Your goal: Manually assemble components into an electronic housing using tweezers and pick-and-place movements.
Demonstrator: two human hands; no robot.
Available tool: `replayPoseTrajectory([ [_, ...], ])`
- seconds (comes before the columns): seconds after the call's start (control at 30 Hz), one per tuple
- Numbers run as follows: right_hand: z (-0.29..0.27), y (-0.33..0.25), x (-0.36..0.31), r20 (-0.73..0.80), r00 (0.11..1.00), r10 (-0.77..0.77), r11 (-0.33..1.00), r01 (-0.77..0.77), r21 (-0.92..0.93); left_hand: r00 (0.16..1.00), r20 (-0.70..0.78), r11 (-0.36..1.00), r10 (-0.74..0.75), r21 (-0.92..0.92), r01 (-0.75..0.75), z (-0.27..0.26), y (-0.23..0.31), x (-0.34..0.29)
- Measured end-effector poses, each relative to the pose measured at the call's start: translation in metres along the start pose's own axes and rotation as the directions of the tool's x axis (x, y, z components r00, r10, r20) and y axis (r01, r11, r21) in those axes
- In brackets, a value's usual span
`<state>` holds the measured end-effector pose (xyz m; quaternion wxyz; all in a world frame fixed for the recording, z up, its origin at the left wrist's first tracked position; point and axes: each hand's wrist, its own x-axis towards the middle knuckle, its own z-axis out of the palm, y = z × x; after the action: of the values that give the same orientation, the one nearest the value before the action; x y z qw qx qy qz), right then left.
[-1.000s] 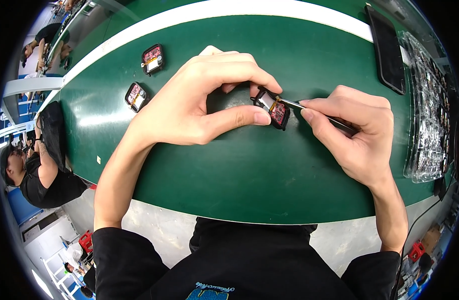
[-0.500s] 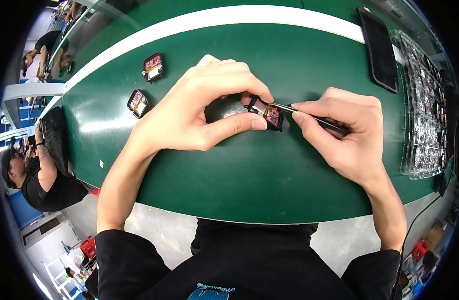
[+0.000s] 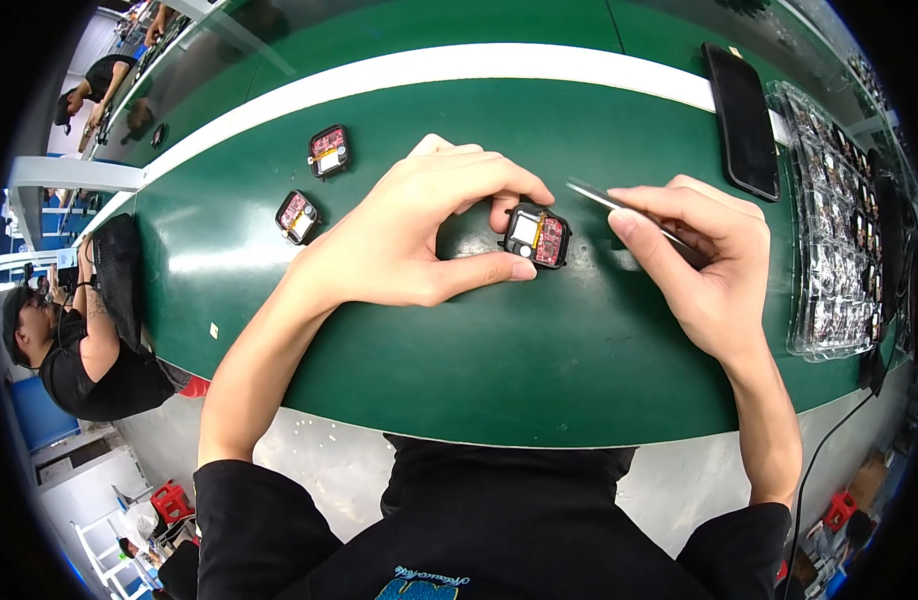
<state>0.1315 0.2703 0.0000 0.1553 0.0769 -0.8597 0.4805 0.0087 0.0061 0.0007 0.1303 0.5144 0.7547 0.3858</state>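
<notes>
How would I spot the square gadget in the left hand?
Over the green table, find the left hand. It holds a small black-rimmed square gadget with a red board and white block. Two similar gadgets lie on the table; only this one is held.

Left fingers (image 3: 497, 268) hold a black-framed circuit module (image 3: 535, 238); right fingers (image 3: 664, 202) grip a slim tool (image 3: 593, 195) nearby.

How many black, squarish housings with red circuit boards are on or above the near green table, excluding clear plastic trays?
3: one housing held in the left hand; a nearer housing and farther housing lying to its left. Hands may hide more.
</notes>
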Motion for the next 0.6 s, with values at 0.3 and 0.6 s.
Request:
replayPoseTrajectory([
  [0.3,0.011,-0.017,0.002,0.153,0.987,-0.055,0.996,0.066,-0.067,1.000,-0.009,0.999,0.015,0.041,-0.014,0.001,0.000,-0.001],
  [0.6,0.010,-0.016,0.001,0.157,0.976,-0.151,0.965,0.180,-0.192,0.999,0.008,0.993,-0.040,0.109,0.038,-0.020,0.022,-0.006],
])
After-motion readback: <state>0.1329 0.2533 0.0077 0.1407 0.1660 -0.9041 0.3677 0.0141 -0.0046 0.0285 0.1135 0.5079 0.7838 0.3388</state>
